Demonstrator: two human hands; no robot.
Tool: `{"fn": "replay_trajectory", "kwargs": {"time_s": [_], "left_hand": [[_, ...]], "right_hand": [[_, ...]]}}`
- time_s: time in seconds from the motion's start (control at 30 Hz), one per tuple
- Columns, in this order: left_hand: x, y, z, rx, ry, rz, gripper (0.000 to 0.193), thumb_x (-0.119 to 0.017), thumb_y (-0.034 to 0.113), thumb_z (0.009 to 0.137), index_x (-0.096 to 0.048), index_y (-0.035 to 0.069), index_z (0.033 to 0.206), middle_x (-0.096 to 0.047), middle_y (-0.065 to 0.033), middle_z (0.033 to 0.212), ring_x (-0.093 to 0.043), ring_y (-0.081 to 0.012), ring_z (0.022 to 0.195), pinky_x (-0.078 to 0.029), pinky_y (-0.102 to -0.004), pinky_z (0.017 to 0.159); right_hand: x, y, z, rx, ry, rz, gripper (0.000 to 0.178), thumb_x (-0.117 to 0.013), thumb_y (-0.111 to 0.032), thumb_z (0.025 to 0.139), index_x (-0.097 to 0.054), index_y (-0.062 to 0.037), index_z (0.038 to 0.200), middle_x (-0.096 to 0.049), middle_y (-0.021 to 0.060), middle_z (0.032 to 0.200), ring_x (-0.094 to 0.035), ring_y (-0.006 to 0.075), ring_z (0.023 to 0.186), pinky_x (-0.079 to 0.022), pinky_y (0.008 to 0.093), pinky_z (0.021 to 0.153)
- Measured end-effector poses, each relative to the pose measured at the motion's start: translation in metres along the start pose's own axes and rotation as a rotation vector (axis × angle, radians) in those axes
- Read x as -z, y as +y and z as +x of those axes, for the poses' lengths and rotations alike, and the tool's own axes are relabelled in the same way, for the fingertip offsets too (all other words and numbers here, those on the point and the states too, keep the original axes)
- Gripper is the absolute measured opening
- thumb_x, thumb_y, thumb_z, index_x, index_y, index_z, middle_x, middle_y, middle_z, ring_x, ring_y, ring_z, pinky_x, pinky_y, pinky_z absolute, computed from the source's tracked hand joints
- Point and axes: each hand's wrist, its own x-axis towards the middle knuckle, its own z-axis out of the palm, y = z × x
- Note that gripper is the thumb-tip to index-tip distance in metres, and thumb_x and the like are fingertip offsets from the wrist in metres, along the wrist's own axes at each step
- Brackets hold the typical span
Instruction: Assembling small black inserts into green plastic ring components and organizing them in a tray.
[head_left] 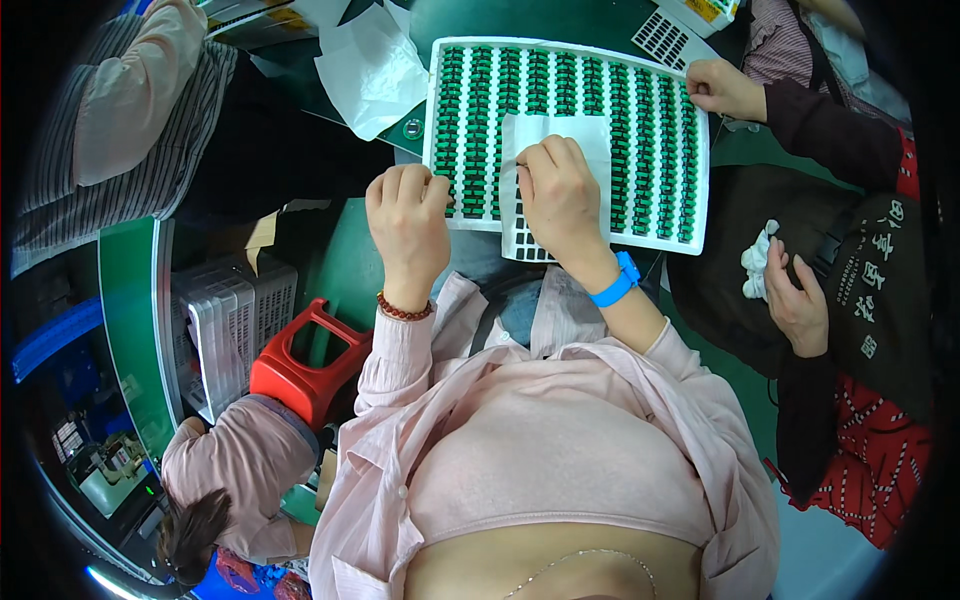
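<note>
A white foam tray [697, 225] holds long rows of small green-and-black cylindrical parts [508, 80]. My left hand [408, 225] is closed at the tray's left edge, beside the first row; its fingertips are hidden, so what they pinch cannot be told. Over the middle of the tray lies a white backing sheet [595, 135] with black square stickers, its lower end reaching past the tray's near edge. On top of this sheet my right hand [560, 195], wearing a blue wristband, is closed with fingers bent down. Anything between its fingertips is hidden from view.
At right, a co-worker's hand [725, 90] touches the tray's far corner; their other hand [798, 310] is beside a crumpled white cloth [757, 262]. White paper [372, 70] and another sticker sheet [665, 40] lie beyond. A red stool [310, 365] and plastic crates [225, 320] stand at left.
</note>
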Motion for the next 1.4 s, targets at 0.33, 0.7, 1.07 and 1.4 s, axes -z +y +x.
{"fn": "replay_trajectory", "kwargs": {"time_s": [0.33, 0.7, 1.07, 1.4], "left_hand": [[0.015, 0.001, 0.002, 0.363, 0.020, -0.633, 0.018, -0.070, -0.011, 0.077, -0.059, 0.002, 0.083, -0.066, -0.0080, 0.084, -0.065, -0.0237, 0.076, -0.052, -0.0337, 0.066], [0.010, 0.042, -0.022, 1.105, -0.046, -1.727, 0.014, -0.065, 0.001, 0.094, -0.065, -0.005, 0.107, -0.071, -0.0106, 0.095, -0.070, -0.0162, 0.075, -0.060, -0.0285, 0.070], [0.006, 0.049, -0.023, 1.122, -0.008, -1.708, 0.013, -0.068, -0.001, 0.092, -0.065, -0.005, 0.104, -0.072, -0.0126, 0.092, -0.072, -0.0186, 0.074, -0.061, -0.0294, 0.069], [0.004, 0.049, -0.024, 1.123, -0.002, -1.687, 0.014, -0.069, 0.000, 0.091, -0.065, -0.005, 0.104, -0.072, -0.0123, 0.092, -0.071, -0.0185, 0.073, -0.061, -0.0291, 0.069]], "right_hand": [[0.005, 0.002, 0.003, -0.065, 0.002, 0.077, 0.013, -0.069, 0.001, 0.082, -0.059, -0.0034, 0.089, -0.059, 0.0107, 0.087, -0.059, 0.0298, 0.082, -0.049, 0.0406, 0.070], [0.033, -0.030, -0.010, -0.582, -0.399, 1.082, 0.007, -0.065, -0.006, 0.095, -0.063, 0.0000, 0.096, -0.060, -0.0011, 0.082, -0.052, 0.0033, 0.066, -0.042, 0.0196, 0.056], [0.030, -0.026, -0.013, -0.577, -0.382, 1.033, 0.008, -0.065, -0.008, 0.096, -0.063, -0.0005, 0.097, -0.063, 0.0005, 0.083, -0.056, 0.0045, 0.068, -0.045, 0.0198, 0.058], [0.030, -0.027, -0.012, -0.578, -0.373, 1.046, 0.010, -0.066, -0.010, 0.096, -0.063, -0.0007, 0.098, -0.063, 0.0003, 0.082, -0.055, 0.0046, 0.068, -0.045, 0.0199, 0.059]]}}
